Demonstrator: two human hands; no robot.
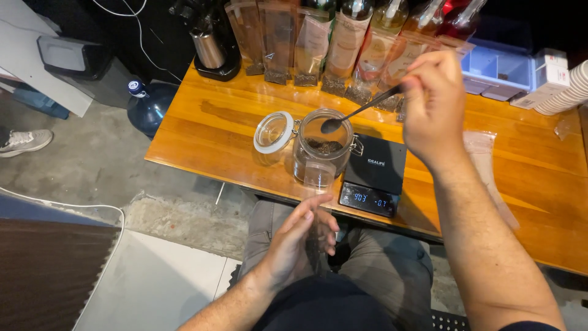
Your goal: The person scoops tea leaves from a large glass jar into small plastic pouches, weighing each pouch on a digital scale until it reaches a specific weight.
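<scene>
The right hand [432,104], in the upper right of the frame, pinches the end of a long dark spoon [361,110] between thumb and fingertips, wrist bent down and forearm running to the lower right corner; held this far back, the handle slants down and left so that the bowl hangs over the open mouth of the glass jar [323,146] at the centre of the frame. The left hand [300,236], low in the middle, curls its fingers loosely around a narrow clear plastic pouch [318,184], holding it upright just below the table edge, its open top rising in front of the jar, close under the spoon's reach. The jar holds a dark loose material at its bottom, and its hinged lid [274,131] lies swung open to the left, clear of the mouth. Just right of the jar sits a black digital scale [375,175] with a lit display near the front edge of the wooden table [214,122]. Along the back edge stand a row of filled clear pouches [309,46] and bottles, with a black grinder [211,40] at the upper left.
</scene>
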